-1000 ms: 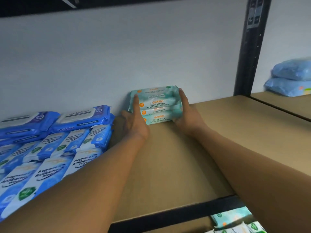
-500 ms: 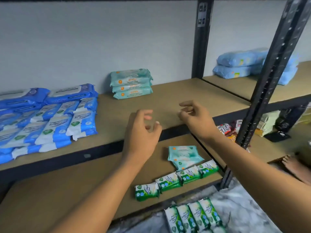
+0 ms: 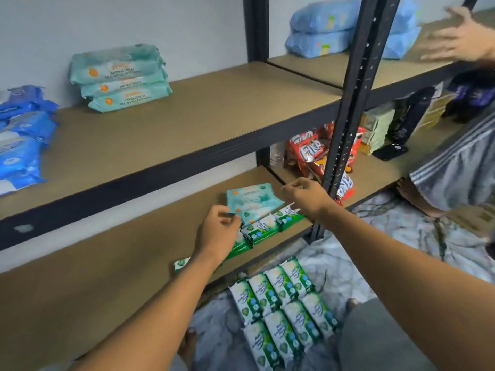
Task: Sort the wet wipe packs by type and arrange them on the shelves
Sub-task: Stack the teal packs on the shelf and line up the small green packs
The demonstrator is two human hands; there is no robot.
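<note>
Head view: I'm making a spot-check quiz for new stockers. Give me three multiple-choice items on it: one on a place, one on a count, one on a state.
1. Where does the taller stack of teal packs lie?
A. on the upper shelf, by the wall
B. on the floor
C. in a cardboard box

2. How many packs are in that stack?
A. two
B. three
C. five

3. How do the green-and-white packs on the floor lie?
A. flat, side by side in rows
B. piled in one tall tower
C. standing on end in a ring

Key:
1 A: the stack rests on the upper board, close to the wall.
2 B: three labelled edges show one above another.
3 A: they lie flat next to each other in rows.
</note>
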